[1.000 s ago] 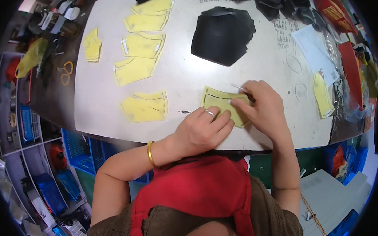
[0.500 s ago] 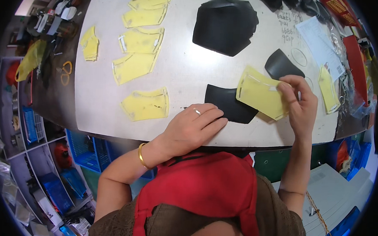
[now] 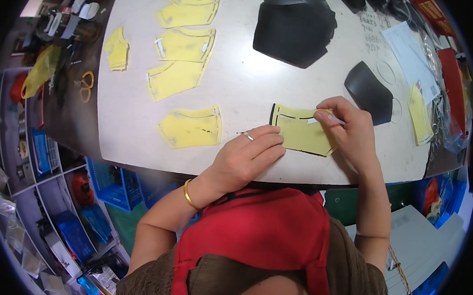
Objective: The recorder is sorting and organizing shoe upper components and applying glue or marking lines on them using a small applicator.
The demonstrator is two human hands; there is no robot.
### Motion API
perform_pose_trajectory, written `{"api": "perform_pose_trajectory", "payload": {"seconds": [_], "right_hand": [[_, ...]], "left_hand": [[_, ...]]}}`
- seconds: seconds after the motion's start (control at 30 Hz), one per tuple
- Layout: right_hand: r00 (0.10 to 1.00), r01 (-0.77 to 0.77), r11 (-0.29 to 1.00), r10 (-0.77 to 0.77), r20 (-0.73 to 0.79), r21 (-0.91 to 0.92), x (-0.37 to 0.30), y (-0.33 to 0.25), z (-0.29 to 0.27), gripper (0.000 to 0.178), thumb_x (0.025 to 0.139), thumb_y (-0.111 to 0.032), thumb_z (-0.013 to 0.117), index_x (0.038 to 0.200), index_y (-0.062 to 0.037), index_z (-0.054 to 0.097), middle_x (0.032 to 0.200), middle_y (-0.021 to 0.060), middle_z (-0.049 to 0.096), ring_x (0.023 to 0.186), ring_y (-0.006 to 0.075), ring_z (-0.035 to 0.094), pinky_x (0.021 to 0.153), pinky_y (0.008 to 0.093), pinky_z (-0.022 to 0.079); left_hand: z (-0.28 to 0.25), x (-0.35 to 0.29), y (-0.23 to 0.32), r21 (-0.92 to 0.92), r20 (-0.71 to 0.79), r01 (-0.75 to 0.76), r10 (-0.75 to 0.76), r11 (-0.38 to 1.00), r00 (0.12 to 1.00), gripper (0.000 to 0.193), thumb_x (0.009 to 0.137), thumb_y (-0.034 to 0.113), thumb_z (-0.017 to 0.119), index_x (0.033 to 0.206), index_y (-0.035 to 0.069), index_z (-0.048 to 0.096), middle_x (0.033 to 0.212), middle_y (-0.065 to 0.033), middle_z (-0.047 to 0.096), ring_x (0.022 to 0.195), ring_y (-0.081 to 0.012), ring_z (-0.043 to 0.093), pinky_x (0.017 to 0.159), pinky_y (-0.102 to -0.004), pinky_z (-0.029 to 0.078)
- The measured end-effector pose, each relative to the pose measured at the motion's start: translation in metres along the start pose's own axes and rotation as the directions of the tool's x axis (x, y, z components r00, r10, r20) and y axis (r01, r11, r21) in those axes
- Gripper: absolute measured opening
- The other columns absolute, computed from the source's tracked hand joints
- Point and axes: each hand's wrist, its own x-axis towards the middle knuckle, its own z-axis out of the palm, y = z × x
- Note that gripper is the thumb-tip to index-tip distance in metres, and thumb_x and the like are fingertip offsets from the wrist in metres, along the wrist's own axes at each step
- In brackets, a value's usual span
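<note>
A yellow pattern template point(image 3: 303, 135) with slots along its edges lies over a black sheet piece point(image 3: 272, 114), whose dark rim shows at the left and lower edges. My left hand point(image 3: 248, 156), wearing a ring and a gold bangle, lies flat with its fingertips at the template's left side. Over the upper right corner, my right hand point(image 3: 352, 130) is closed in a pinch on a slim, pale pen-like tool point(image 3: 337, 120). Its fingers touch the template there; the tool's tip is hidden.
More yellow templates point(image 3: 192, 128) lie to the left. A black stack of pieces point(image 3: 294, 31) sits at the back, a single black piece point(image 3: 369, 95) at the right. Papers point(image 3: 409, 57) and another template point(image 3: 420, 116) are farther right. Yellow-handled scissors point(image 3: 86, 85) lie far left.
My right hand has brought the yellow template left and down onto the black piece. It has shifted to the template's upper edge with the pale tool. My left hand stays beside the pieces.
</note>
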Motion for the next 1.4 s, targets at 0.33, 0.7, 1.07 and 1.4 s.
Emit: {"api": "perform_pose_trajectory", "payload": {"seconds": [0.33, 0.7, 1.07, 1.4], "right_hand": [[0.999, 0.046, 0.981, -0.045, 0.013, -0.191, -0.002, -0.003, 0.004, 0.016, 0.092, -0.021, 0.07, 0.101, -0.0073, 0.07, 0.075, 0.0148, 0.07, 0.067, 0.0296, 0.07, 0.061, 0.0353, 0.052], [0.981, -0.149, 0.987, 0.155, 0.118, -0.062, -0.006, -0.001, -0.029, 0.033, 0.078, -0.014, 0.082, 0.106, -0.0049, 0.067, 0.079, 0.011, 0.071, 0.07, 0.0221, 0.07, 0.068, 0.0318, 0.053], [0.806, 0.425, 0.788, -0.553, -0.21, -0.446, -0.001, -0.021, -0.034, 0.018, 0.098, -0.016, 0.058, 0.09, -0.004, 0.069, 0.084, 0.0089, 0.068, 0.071, 0.0268, 0.063, 0.065, 0.0365, 0.05], [0.84, 0.494, 0.837, -0.389, 0.379, -0.236, 0.03, -0.047, 0.019, 0.015, 0.094, -0.021, 0.068, 0.09, -0.007, 0.069, 0.075, 0.0082, 0.068, 0.069, 0.0261, 0.067, 0.061, 0.0342, 0.051]], "left_hand": [[0.005, 0.008, 0.013, 0.091, -0.004, 0.007, -0.007, 0.996, 1.0, 0.028, 0.076, 0.0, 0.07, 0.104, -0.001, 0.068, 0.109, -0.0151, 0.067, 0.1, -0.0337, 0.069, 0.08, -0.0374, 0.061], [-0.004, 0.03, 0.025, 0.36, 0.211, -0.007, -0.074, 0.933, 0.975, 0.042, 0.073, 0.003, 0.068, 0.115, 0.006, 0.069, 0.109, -0.0074, 0.065, 0.092, -0.0241, 0.063, 0.065, -0.0298, 0.057], [0.021, 0.015, 0.04, 0.486, 0.223, -0.11, -0.002, 0.867, 0.975, 0.039, 0.079, 0.009, 0.061, 0.114, -0.005, 0.068, 0.109, -0.019, 0.065, 0.1, -0.0302, 0.064, 0.079, -0.0357, 0.056], [0.024, 0.005, 0.047, 0.499, 0.181, -0.114, 0.026, 0.859, 0.983, 0.039, 0.087, 0.016, 0.054, 0.114, -0.009, 0.068, 0.109, -0.0251, 0.066, 0.103, -0.0374, 0.067, 0.091, -0.0369, 0.056]]}}
